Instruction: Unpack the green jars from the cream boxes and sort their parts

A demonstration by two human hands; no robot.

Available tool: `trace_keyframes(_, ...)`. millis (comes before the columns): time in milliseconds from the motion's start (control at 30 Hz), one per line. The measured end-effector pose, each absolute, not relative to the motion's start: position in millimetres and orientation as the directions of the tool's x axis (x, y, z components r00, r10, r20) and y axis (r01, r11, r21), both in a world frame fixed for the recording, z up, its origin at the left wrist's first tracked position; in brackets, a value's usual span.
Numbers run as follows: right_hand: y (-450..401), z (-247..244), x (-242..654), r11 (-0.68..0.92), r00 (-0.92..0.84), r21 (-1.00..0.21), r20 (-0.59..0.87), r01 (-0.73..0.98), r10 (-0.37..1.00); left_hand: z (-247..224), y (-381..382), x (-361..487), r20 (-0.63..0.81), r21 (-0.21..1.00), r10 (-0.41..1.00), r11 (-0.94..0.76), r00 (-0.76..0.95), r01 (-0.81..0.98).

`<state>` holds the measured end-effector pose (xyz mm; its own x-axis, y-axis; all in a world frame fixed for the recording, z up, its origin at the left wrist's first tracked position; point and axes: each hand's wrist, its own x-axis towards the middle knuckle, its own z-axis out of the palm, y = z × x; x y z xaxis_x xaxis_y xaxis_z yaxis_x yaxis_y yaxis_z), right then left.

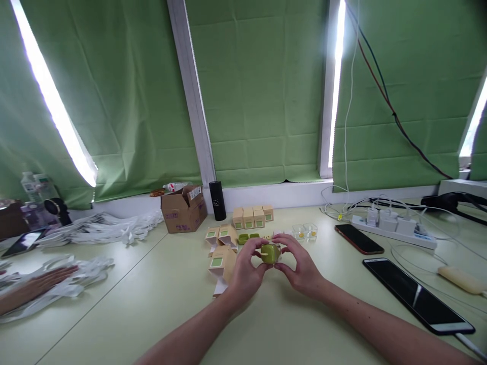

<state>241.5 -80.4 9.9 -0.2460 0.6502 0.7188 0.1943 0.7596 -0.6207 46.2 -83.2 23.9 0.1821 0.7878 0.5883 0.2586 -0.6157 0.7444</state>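
In front of me, my left hand point(246, 269) and my right hand point(301, 264) grip a small green container point(270, 253) from both sides, fingertips closed around it. A clear edge shows on its right; its exact kind is hard to tell. Just behind the hands lie two green square pieces point(248, 238) and small yellow bits point(266, 237). Clear square cups point(305, 232) with yellow spots stand beyond my right hand. An opened kraft box point(223, 260) lies beside my left hand, with more opened small boxes point(220, 235) behind it.
Several closed small boxes point(249, 218) stand by the wall, near a black cylinder point(217, 201) and a cardboard carton point(184, 209). Phones point(416, 294), a power strip point(395, 230) and cables lie right. Another person's hand point(41, 285) rests on white strips at left.
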Motion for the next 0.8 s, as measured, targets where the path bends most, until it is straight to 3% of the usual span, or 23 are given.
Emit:
trace_keyframes(167,-75.9,6.7,243.1,0.826,-0.294,-0.49,0.775,0.279,0.559,25.6,-86.0,46.2,0.705,0.588,0.673,-0.732,0.225,0.344)
trace_keyframes(500,-80.8,7.3,241.8,0.815,-0.313,-0.532,0.753,0.229,0.579,32.5,-85.1,42.5,0.854,0.308,0.447,-0.846,0.264,0.435)
trace_keyframes(633,-80.1,5.4,241.3,0.796,-0.338,-0.562,0.721,0.226,0.605,32.4,-87.2,43.7,0.859,0.3,0.437,-0.852,0.267,0.429)
trace_keyframes(800,-79.7,8.6,238.8,0.766,-0.339,-0.601,0.689,0.227,0.641,26.8,-87.3,44.2,0.803,0.401,0.542,-0.799,0.247,0.449)
